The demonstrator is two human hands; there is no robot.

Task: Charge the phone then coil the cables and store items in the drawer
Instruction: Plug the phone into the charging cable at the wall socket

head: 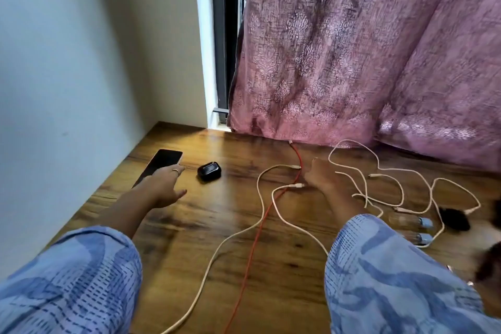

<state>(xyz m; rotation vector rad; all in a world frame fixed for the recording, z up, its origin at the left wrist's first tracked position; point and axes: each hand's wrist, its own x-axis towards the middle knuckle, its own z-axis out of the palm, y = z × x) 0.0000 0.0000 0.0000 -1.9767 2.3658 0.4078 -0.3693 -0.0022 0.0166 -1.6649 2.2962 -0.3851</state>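
Observation:
A black phone (165,161) lies face up on the wooden table (189,228) near the left wall. My left hand (162,186) rests over its near end, fingers spread, not clearly gripping it. A red cable (260,228) runs from the curtain toward me. A white cable (260,192) loops across it, its plug (296,186) lying at the fingertips of my right hand (321,175), which hovers open, palm down. More white cables (379,168) tangle at the right.
A small black earbud case (209,171) sits between phone and cables. Two clear, blue-tipped items (421,222) and a black object (454,219) lie at the right edge. A pink curtain (352,49) hangs along the back; a white wall (67,76) bounds the left.

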